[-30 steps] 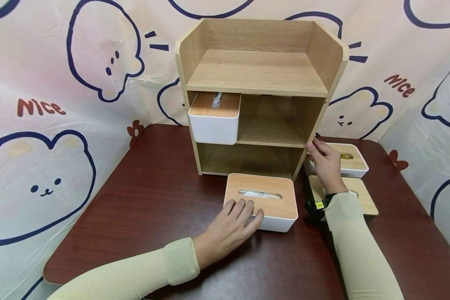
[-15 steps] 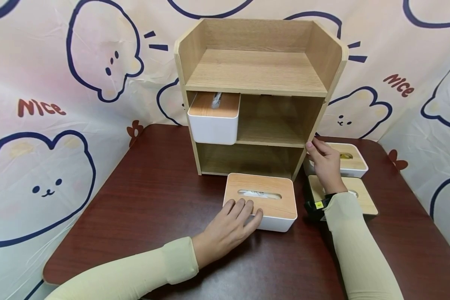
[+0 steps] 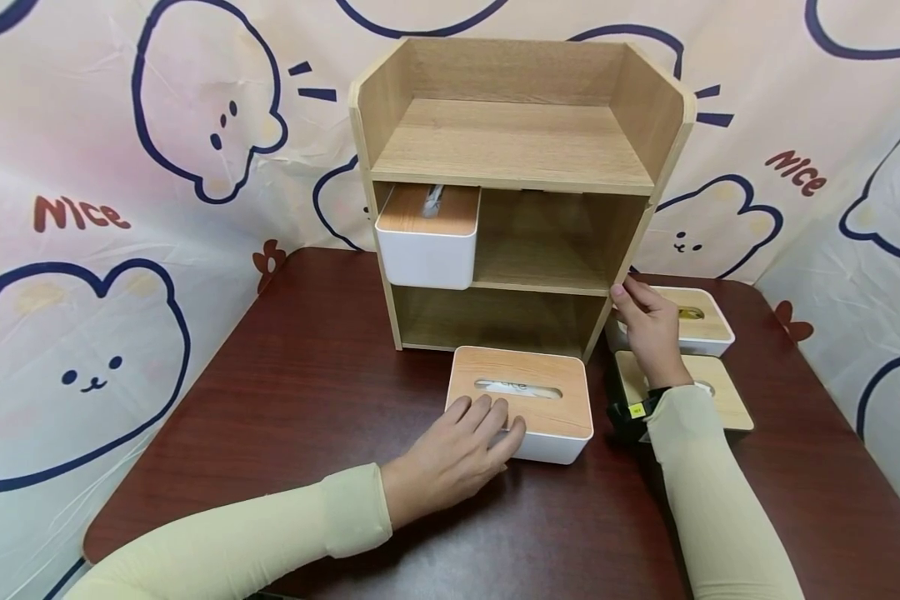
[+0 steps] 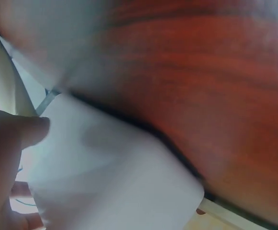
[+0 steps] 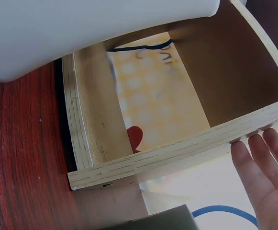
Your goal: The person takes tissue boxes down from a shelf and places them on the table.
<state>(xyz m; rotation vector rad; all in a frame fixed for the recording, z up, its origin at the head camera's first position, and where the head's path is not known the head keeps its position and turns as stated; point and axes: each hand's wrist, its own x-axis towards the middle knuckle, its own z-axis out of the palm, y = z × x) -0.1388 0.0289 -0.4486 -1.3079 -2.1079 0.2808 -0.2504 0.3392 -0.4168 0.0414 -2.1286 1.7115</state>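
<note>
A white tissue box (image 3: pixel 540 448) with a wood-look lid lies on the table in front of the wooden shelf unit (image 3: pixel 547 154). My left hand (image 3: pixel 450 458) rests at its front left, slightly bent fingertips on the lid and the thumb near the front edge. The left wrist view shows the thumb beside the box's white wall (image 4: pixel 115 163). My right hand (image 3: pixel 652 325) touches the shelf's right side panel near its front edge, fingertips on the outer face, as the right wrist view shows of the panel (image 5: pixel 186 146). Another white tissue box (image 3: pixel 429 258) sits in the middle compartment's left part, jutting forward.
Right of the shelf stand a white tissue box (image 3: pixel 708 321) with a pale wooden lid and, nearer, a dark one (image 3: pixel 727 400) with a similar lid, partly behind the right arm. A dark red-brown table (image 3: pixel 292 400) carries everything. A cartoon-printed curtain (image 3: pixel 67 325) surrounds it.
</note>
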